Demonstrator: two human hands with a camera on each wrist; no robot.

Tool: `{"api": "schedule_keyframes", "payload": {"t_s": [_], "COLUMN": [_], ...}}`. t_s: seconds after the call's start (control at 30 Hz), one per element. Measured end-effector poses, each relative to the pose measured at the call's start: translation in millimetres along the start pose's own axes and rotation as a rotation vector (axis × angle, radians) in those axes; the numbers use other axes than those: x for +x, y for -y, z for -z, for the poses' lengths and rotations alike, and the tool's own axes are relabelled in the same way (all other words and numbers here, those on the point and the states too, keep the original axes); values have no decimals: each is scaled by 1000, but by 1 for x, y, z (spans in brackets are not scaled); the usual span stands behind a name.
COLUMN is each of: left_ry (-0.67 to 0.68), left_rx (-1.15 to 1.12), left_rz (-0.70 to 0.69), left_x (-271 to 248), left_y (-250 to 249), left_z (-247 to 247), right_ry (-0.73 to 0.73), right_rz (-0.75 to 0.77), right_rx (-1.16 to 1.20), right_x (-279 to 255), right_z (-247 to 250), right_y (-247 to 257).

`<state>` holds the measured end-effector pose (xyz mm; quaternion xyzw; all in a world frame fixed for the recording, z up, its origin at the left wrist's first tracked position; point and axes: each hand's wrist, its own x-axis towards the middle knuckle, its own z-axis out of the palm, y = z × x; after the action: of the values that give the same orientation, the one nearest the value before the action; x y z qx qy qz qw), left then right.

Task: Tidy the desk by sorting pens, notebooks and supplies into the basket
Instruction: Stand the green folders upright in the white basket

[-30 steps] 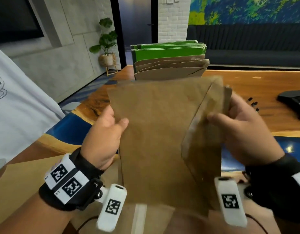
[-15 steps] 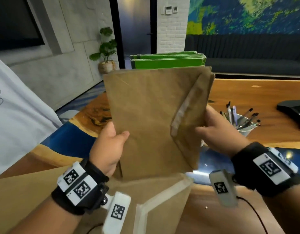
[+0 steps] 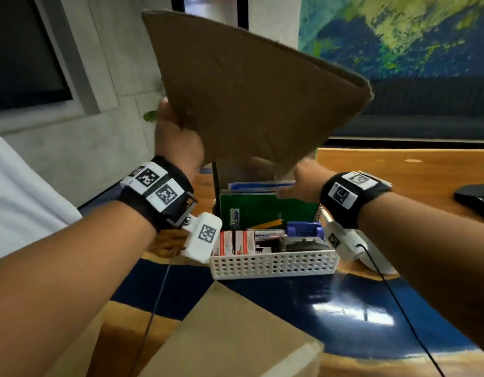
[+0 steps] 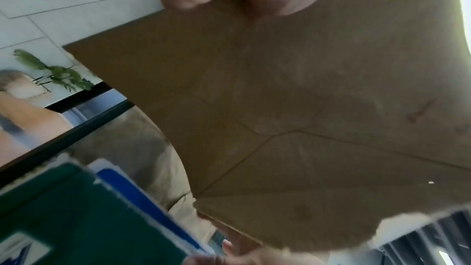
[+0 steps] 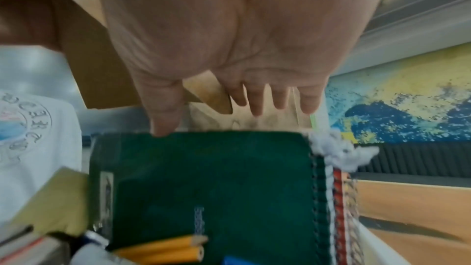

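The brown envelope [image 3: 251, 91] has risen, gripped in the left hand [image 3: 178, 137] alone; the right hand [image 3: 300, 180] now parts the notebooks [image 3: 262, 210] with straight fingers [image 5: 257, 98], which only the right wrist view shows.

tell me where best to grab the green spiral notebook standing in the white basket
Probably pinch the dark green spiral notebook by its free top edge, coming from above: it stands upright in the white perforated plastic basket, with supplies crowding its front.
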<state>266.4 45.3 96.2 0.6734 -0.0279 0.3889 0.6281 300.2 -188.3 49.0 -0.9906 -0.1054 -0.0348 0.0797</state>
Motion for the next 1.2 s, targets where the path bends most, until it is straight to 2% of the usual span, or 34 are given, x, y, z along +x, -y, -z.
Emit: {"api": "schedule_keyframes", "payload": {"t_s": [0.1, 0.2, 0.3, 0.37, 0.43, 0.57, 0.6, 0.67, 0.7, 0.77, 0.83, 0.87, 0.9, 0.93, 0.97, 1.03, 1.07, 1.1, 1.17, 1.2], "left_ry": [11, 35, 94, 248, 459, 606, 664, 784, 877, 1013, 926, 885, 886, 927, 1009, 1074, 1163, 1216, 1262, 1242], "left_rx": [16, 69, 155, 308, 545, 837, 944, 1226, 1305, 1340, 1169, 1084, 1125, 1179, 1235, 1386, 1494, 1566, 1611, 1598], "left_rz": [23, 102, 120, 211, 268, 334, 304, 138, 131, 110, 309, 286, 290, 287, 239, 151, 7, -65, -162, -142], "left_x": [4, -2, -5, 0, 7, 17, 17, 12, 13, 20, 28, 29, 33, 36, 36, 40, 39, 38, 36, 36], "left_y": [26, 51, 75, 93, 106, 101, 94, 92, 96, 104, 115, 119, 121, 124, 122, 127, 127, 127, 128, 126], "left_z": [-15, -27, -38, -43, -43, -41, -38, -34, -33, -31, -33, -32, -32, -35, -35, -36, -36, -38, -41, -42], "right_ry": [126, 89, 130, 155, 163, 162, 166, 193, 211, 226, 227, 228, 234, 240, 245, 255, 260, 265, 269, 268], "right_rz": [-48, -53, -87, -54, -15, 5, 9, 26, 31, 59, 90, 102, 107, 112, 116, 121, 122, 120, 124, 126], "right_rx": [-33, -195, -158, -167, -199, -231, -241, -279, -303, -324, -303, -282, -257, -230, -208, -161, -138, -129, -148, -163], "right_x": [2, 6, 10, 11, 10, 9, 9, 10, 9, 11, 15, 17, 20, 22, 24, 27, 29, 30, 31, 31], "right_z": [-25, -43, -42, -40, -39, -40, -40, -38, -36, -35, -36, -36, -37, -35, -32, -26, -24, -23, -28, -31], "right_y": [-2, -3, -3, -7, -11, -9, -8, -6, -4, -1, 0, -1, -3, -6, -10, -17, -21, -23, -24, -23]}}
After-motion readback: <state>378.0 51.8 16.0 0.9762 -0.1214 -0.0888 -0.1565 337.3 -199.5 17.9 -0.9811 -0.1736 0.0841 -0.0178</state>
